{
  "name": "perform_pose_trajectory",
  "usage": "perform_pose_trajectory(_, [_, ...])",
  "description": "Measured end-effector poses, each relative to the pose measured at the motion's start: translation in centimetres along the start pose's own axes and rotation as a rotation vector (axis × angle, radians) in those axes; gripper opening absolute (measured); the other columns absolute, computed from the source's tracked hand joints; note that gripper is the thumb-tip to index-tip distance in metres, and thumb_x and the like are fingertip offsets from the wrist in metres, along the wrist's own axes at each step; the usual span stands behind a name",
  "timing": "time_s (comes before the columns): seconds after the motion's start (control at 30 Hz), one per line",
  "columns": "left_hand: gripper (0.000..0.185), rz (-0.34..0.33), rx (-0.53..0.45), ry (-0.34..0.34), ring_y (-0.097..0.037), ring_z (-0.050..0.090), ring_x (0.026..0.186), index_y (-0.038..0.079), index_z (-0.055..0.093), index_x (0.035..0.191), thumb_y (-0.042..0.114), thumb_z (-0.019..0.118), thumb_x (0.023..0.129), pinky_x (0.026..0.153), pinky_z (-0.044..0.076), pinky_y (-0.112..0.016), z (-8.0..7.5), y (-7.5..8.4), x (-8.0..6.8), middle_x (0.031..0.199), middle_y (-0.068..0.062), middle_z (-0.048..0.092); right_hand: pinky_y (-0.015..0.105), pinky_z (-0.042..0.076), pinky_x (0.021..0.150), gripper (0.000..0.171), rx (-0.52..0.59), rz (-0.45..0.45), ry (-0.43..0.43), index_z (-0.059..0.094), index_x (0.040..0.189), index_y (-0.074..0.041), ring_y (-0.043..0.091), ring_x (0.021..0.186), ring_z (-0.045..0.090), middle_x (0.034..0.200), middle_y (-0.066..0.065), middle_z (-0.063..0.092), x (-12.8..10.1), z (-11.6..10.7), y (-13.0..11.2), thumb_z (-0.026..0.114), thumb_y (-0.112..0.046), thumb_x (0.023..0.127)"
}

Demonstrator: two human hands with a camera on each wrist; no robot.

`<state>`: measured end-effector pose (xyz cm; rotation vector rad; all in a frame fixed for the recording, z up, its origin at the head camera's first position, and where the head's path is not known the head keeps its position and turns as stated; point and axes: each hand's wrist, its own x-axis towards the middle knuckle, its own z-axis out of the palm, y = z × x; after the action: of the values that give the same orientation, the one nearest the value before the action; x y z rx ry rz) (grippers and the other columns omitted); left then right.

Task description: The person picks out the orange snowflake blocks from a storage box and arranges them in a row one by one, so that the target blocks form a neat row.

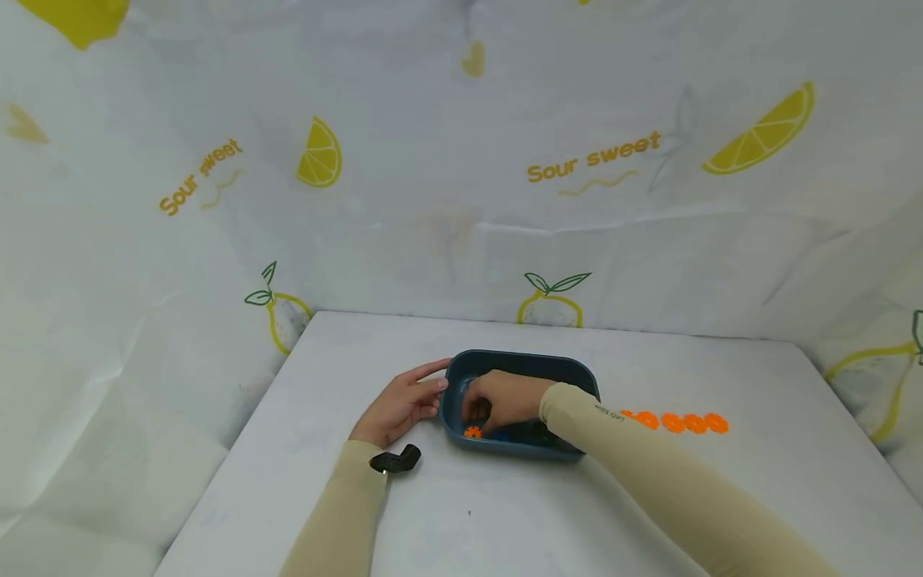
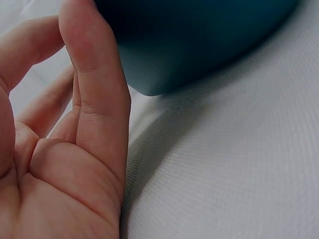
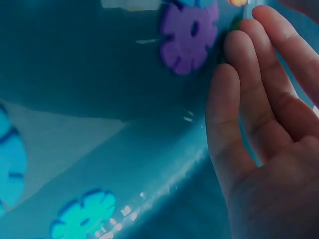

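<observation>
A dark blue plastic bin (image 1: 586, 377) stands mid-table. My left hand (image 1: 414, 394) lies flat against its left outer wall, fingers straight; the left wrist view shows those fingers (image 2: 92, 89) beside the bin's corner (image 2: 199, 45). My right hand (image 1: 497, 401) reaches down inside the bin, with its fingers (image 3: 249, 99) loosely extended and nothing seen in them. Next to the fingertips lies a purple flower-shaped disc (image 3: 189, 32). Cyan discs (image 3: 82, 215) lie on the bin floor and an orange disc (image 1: 472, 432) sits near the front wall.
A row of several orange discs (image 1: 678, 422) lies on the white table (image 1: 757, 481) right of the bin. Lemon-print cloth walls (image 1: 461, 200) close in the back and both sides. A black wrist camera (image 1: 395, 461) sits on my left sleeve.
</observation>
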<state>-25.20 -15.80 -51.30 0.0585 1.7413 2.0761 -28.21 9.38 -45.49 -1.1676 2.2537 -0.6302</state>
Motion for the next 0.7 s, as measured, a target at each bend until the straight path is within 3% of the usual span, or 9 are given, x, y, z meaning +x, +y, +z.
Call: perform_pose_trajectory(0.7, [0.051, -0.012, -0.041, 0.004, -0.011, 0.061, 0.073, 0.021, 0.061, 0.154, 0.02, 0.074, 0.105, 0.072, 0.057, -0.024, -0.02, -0.01, 0.16, 0.092, 0.0, 0.068, 0.02, 0.058, 0.085, 0.02, -0.081, -0.032, 0.001, 0.08, 0.103, -0.022, 0.001, 0.087, 0.064, 0.098, -0.013, 0.073, 0.77, 0.78, 0.01, 0.089, -0.011, 0.089])
